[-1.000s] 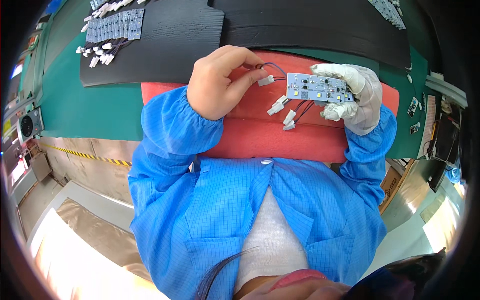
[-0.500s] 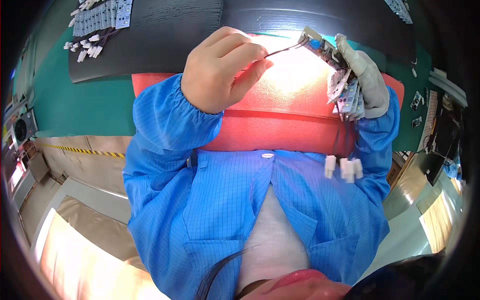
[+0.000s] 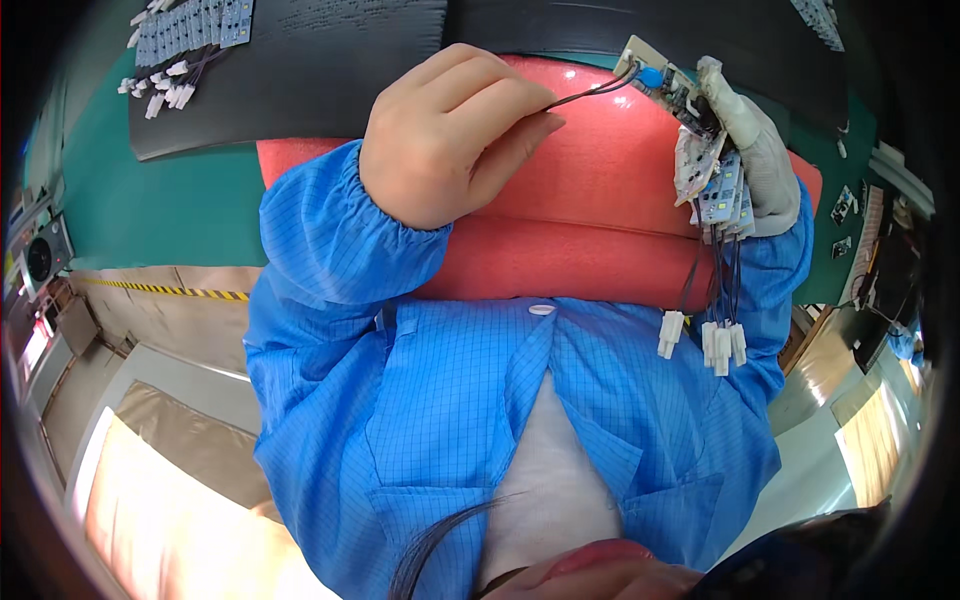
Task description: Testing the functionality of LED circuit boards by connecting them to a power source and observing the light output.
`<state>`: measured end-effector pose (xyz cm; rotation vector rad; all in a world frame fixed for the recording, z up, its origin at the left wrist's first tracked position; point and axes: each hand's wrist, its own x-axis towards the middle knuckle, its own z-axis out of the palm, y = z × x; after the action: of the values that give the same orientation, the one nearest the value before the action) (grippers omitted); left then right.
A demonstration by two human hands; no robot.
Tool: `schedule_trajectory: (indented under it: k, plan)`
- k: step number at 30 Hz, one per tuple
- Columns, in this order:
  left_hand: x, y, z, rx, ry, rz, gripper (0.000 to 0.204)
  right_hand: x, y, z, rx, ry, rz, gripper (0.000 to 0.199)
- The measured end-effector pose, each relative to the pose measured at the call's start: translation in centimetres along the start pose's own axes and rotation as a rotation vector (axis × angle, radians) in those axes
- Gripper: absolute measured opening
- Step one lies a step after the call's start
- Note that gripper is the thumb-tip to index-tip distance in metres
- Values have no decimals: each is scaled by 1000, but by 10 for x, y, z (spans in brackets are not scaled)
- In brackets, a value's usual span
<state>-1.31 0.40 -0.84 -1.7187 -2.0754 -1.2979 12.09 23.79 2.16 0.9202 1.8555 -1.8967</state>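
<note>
Boards lifted off the red pad [image 3: 600, 200], wire drawn out

A second ago the boards [image 3: 712, 185] lay flat on the pad; now the gloved right hand [image 3: 755, 165] grips them on edge at its right end, long axis vertical, plugs [image 3: 710, 340] dangling below. The left hand [image 3: 450, 135] pinches one wire [image 3: 590, 92], fingers clenched, taut toward the top board.

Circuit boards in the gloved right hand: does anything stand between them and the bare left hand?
Nothing visible does. The left hand pinches a dark wire that runs straight to the top circuit board held by the gloved right hand. Only the red foam pad lies beneath the gap.
</note>
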Motion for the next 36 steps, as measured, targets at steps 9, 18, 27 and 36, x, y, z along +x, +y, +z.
schedule_trajectory:
  k: [9, 18, 27, 36]
  plan:
    - [0, 6, -4, -11, -7, -38, 18, 4, 16, 9, 1, 212, -303, 50]
    - [21, 20, -4, -312, -45, -115, 12, 4, 8, -4, 155, -151, -297, 54]
    - [-11, -2, -48, -88, 252, -470, 12, 1, 9, 0, 267, -301, -340, 61]
    - [-28, -14, -69, 592, 237, -332, 18, 0, 0, 9, 303, -320, -397, 61]
